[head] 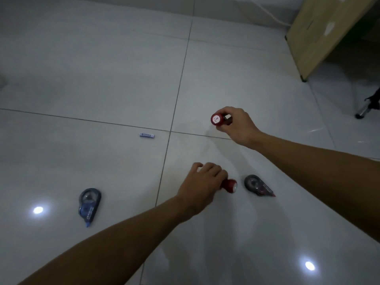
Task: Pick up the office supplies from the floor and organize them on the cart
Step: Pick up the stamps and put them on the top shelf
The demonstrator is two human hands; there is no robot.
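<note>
On the floor: battery, blue correction tape, red correction tape
Left hand: fingers curled round red bottle
Right hand: gripping second red bottle

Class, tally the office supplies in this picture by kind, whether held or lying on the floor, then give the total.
Red stamps: 2, one in the right hand, one in the left hand
Correction tape dispensers: 2, blue and red-tipped
Batteries: 1
Total: 5
</note>
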